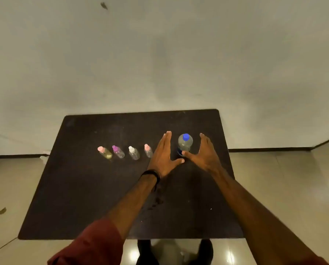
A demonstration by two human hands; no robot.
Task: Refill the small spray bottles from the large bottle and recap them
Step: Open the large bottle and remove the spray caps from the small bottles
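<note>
A large clear bottle (pixel 185 144) with a blue cap stands upright on the dark table (pixel 83 188), right of centre. My left hand (pixel 163 155) is just left of it and my right hand (pixel 204 152) just right of it, both with straight fingers and spread thumbs, holding nothing. The right thumb tip lies at the bottle's base. Several small clear spray bottles stand in a row to the left: one with a pink cap and yellowish liquid (pixel 105 152), a purple-capped one (pixel 118 151), a white-capped one (pixel 134 153) and a pink-capped one (pixel 148 150).
The table stands against a pale wall on a glossy tiled floor (pixel 284 188). A dark wet-looking patch (pixel 157 199) marks the tabletop under my left forearm. My feet show below the table's near edge.
</note>
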